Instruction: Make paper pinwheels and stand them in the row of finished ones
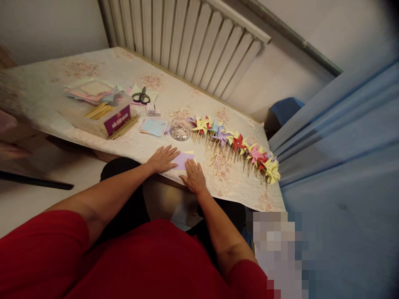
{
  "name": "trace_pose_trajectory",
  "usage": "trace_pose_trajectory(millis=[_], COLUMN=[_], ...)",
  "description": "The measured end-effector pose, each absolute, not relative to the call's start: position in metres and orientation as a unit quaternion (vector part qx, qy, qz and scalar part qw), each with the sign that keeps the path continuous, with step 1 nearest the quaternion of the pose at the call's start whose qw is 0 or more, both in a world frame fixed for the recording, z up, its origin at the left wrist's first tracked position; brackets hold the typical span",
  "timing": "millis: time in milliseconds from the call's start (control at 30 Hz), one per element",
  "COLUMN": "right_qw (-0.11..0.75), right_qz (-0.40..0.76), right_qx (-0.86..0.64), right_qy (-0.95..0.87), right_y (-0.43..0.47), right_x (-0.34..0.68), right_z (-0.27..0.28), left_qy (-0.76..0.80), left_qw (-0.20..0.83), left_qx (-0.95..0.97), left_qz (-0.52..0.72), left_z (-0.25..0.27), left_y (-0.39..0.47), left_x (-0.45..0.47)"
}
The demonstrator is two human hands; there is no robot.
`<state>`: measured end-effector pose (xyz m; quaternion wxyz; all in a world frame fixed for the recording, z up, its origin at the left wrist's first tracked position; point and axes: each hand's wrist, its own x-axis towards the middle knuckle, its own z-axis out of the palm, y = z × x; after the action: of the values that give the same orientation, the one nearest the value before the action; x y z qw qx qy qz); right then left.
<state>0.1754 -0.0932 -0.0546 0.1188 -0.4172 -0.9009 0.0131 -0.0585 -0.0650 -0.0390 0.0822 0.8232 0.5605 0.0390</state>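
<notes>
A purple square of paper (181,161) lies near the table's front edge, with a yellow sheet showing at its upper right edge. My left hand (164,159) rests flat at its left side, fingers stretched out and the tips touching or close to the paper. On the paper's right side lies my right hand (194,177), fingers extended over the edge. Just beyond the hands sits a clear round dish (180,129) of small shiny pieces. To its left is a small stack of coloured paper squares (153,127), light blue on top.
Several finished paper pinwheels (238,143) on sticks form a row at the right. Black-handled scissors (141,96), small white boxes (152,109), wooden sticks (124,127) and a clear bag with a purple label (117,120) lie at the left. A radiator (187,41) stands behind the table; a blue curtain (339,145) hangs right.
</notes>
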Motion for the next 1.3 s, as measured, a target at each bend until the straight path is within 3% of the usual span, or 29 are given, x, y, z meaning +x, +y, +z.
trace_pose_trajectory(millis=[300, 600, 933, 1300], right_qw=[0.150, 0.288, 0.179, 0.148], right_qz=[0.043, 0.105, 0.170, 0.216], right_qx=[-0.413, -0.450, -0.399, -0.457], right_qy=[-0.897, -0.839, -0.883, -0.850], right_y=[-0.092, -0.087, -0.059, -0.052], right_x=[0.179, 0.179, 0.146, 0.135], right_z=[-0.056, -0.041, -0.035, -0.038], left_qy=[0.524, 0.603, 0.597, 0.595], left_qw=[0.111, 0.046, 0.017, 0.015], left_qx=[0.843, 0.783, 0.784, 0.783], left_qz=[0.048, 0.146, 0.170, 0.182], left_z=[-0.040, -0.048, -0.050, -0.048], left_y=[-0.063, -0.067, -0.071, -0.073], left_x=[-0.069, -0.065, -0.063, -0.061])
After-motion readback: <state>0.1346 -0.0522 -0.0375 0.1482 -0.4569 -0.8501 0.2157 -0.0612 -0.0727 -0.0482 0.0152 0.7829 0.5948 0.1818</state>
